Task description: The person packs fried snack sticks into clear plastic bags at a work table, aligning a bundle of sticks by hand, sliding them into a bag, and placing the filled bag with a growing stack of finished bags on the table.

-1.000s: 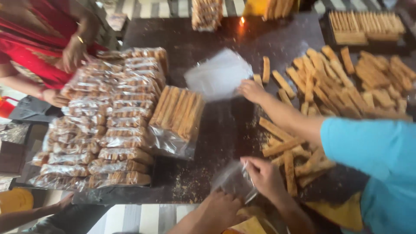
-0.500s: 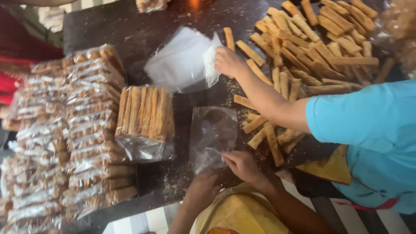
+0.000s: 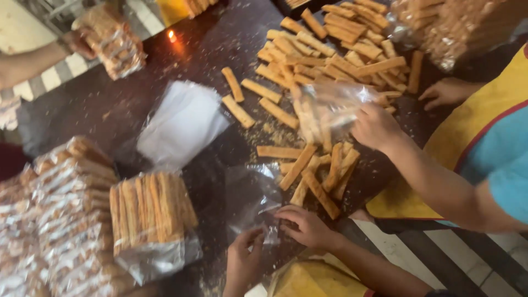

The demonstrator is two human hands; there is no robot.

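1. An empty clear plastic bag [image 3: 250, 201] is pinched at its near edge by both of the wearer's hands; left hand [image 3: 245, 258] grips the lower corner, right hand [image 3: 308, 225] has its fingertips on the mouth edge just beside it; bag lies flat on the dark table [image 3: 165, 71], apparently held so the mouth can be spread.
2. Grip state: both hands closed on the film in a narrow pinch, not a full fist (motion blur hides the exact finger placement on the left).
3. Just beyond the right hand, loose biscuit sticks [image 3: 308, 173] lie within easy reach; the big pile [image 3: 335, 52] sits further out, past those.
4. To the left of the grip, a filled pack of sticks [image 3: 151, 212] is laid flat, sticks aligned side by side; further left, a stack of finished packs [image 3: 55, 220] is banked up, kept apart from the loose stock.
5. Beyond the held bag, a pile of spare empty bags [image 3: 181, 124] is kept central, seemingly so several people can draw from it.
6. A co-worker's hand [image 3: 377, 126], to the right of and beyond the grip, is holding a second clear bag [image 3: 324, 110] with sticks already in it; their other hand [image 3: 445, 91] is resting by the pile.
7. Far left and away, another person's hand [image 3: 77, 41] is holding a packed bag [image 3: 113, 41] up off the table.
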